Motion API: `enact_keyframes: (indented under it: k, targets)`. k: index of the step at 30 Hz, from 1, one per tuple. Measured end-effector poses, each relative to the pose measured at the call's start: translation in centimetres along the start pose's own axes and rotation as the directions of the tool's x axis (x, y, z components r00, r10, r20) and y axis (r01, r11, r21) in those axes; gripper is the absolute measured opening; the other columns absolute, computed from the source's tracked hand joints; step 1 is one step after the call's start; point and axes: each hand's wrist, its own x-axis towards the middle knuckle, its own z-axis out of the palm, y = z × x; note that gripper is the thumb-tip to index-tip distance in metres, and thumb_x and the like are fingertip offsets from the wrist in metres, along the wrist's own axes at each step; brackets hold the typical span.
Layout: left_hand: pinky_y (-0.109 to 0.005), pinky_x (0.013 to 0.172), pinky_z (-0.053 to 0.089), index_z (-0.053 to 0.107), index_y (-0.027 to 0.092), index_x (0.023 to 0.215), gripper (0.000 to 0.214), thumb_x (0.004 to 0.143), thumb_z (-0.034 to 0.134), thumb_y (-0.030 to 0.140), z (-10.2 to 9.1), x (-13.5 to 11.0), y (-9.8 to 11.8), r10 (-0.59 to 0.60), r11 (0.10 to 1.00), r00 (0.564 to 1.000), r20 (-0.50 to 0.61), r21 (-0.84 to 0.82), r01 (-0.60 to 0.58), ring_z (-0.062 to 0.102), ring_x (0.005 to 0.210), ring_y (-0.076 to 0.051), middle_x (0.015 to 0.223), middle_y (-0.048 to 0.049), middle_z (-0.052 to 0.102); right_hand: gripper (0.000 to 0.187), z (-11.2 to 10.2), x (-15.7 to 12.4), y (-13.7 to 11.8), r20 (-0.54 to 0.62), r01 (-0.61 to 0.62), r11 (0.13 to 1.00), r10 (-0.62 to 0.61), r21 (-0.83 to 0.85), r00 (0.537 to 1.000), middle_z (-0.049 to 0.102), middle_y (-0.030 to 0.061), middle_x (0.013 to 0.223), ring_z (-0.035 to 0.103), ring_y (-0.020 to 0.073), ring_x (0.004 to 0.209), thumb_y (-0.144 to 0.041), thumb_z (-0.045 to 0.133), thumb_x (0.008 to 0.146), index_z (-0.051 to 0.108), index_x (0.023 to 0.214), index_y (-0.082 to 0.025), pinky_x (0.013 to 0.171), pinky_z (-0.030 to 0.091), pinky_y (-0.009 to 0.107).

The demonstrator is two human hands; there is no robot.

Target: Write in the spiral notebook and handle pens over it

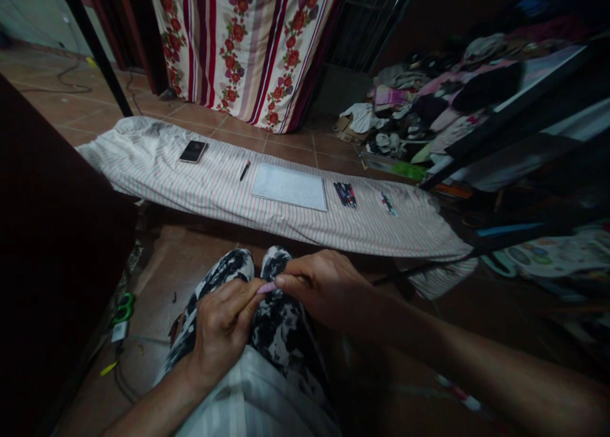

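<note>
Over my knees, my left hand (223,319) and my right hand (326,288) meet at a small pink object (267,288). Both hands are closed, with thumb and fingers pinching its two ends. Most of it is covered by the fingers, so its kind is unclear. Beyond the hands, a spiral notebook (290,186) lies open at a pale page on a striped cloth (214,183). A dark pen (244,169) lies left of the notebook, and a group of pens (345,194) lies right of it.
A phone (193,151) rests at the cloth's left part; small items (389,203) lie at its right. Behind hangs a floral curtain (238,49). Clothes (429,100) are heaped at the far right. On the floor at left is a green-handled object (122,309) near cables.
</note>
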Motion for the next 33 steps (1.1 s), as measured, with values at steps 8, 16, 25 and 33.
enact_keyframes:
  k: [8,16,25,33]
  targets:
    - [-0.023,0.067,0.047,0.065,0.019,0.101,0.023,0.083,0.052,0.016,0.4,-0.1,-1.1,-0.033,0.999,0.999,0.002,0.007,0.033,0.061,0.073,-0.014,0.082,-0.0042,0.068,0.034,1.1,0.3,0.5,0.012,-0.016,0.999,0.016,-0.039,1.000,0.044,-0.0049,0.051,0.033,0.0066,0.046,-0.031,0.043,0.087,0.056,0.059,-0.016,0.049,0.021,0.023]
    - [-0.019,0.050,0.039,0.071,0.014,0.084,0.022,0.082,0.053,0.026,-0.8,1.8,0.8,-0.410,0.810,0.865,0.290,-0.320,0.491,0.051,0.053,-0.010,0.054,0.0017,0.056,0.021,-0.4,-0.2,1.5,0.028,0.474,0.801,-0.499,-0.367,0.866,0.057,0.0020,0.071,0.046,0.0146,0.067,-0.023,0.039,0.090,0.056,0.080,-0.017,0.059,0.029,0.027]
    - [-0.019,0.053,0.042,0.068,0.013,0.089,0.018,0.083,0.052,0.019,-0.7,0.3,1.2,-0.171,0.956,0.975,0.145,-0.217,0.200,0.054,0.058,-0.010,0.064,-0.0012,0.059,0.028,-0.4,-1.2,0.0,-0.010,0.306,0.945,-0.309,-0.116,0.951,0.052,-0.0001,0.059,0.041,0.0107,0.056,-0.025,0.040,0.086,0.051,0.062,-0.016,0.056,0.026,0.026]
    - [-0.021,0.068,0.050,0.060,0.018,0.110,0.028,0.083,0.053,0.016,0.2,-0.1,0.6,0.025,0.998,0.999,0.024,-0.052,-0.023,0.065,0.076,-0.014,0.087,-0.0058,0.070,0.040,-0.3,-0.6,-0.7,0.111,-0.121,0.992,0.116,0.042,0.987,0.037,-0.0053,0.047,0.029,0.0062,0.044,-0.027,0.037,0.087,0.044,0.049,-0.016,0.047,0.018,0.023]
